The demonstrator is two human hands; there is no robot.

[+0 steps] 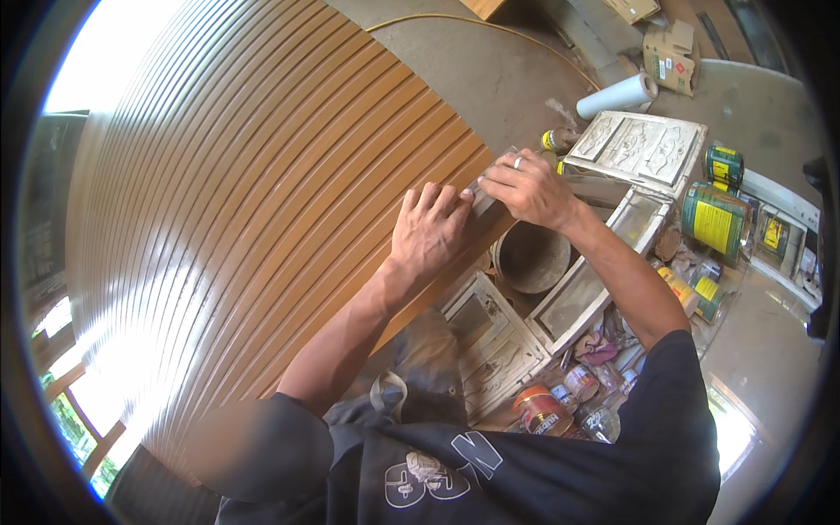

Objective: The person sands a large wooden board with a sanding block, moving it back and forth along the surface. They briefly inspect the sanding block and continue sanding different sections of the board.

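A large glossy brown ribbed panel (289, 149) slopes across the left and middle of the view. At its right-hand edge, my left hand (430, 226) is closed, fingers bent, with its thumb side against a greyish-brown flat strip (482, 203). My right hand (528, 188), with a ring on one finger, curls over the far end of that strip. The two hands are close together. Palms and fingertips are partly hidden, as is much of the strip, so its exact kind does not show.
A round bucket (533, 255) stands just beyond the panel edge, beside worn white carved frames (632, 149). Green-and-yellow cans (716, 219), jars (581, 382) and a red-lidded tub (540, 409) crowd the right. Farther off lie a pale roll (617, 95), a cardboard box (671, 57) and a yellow hose (464, 17).
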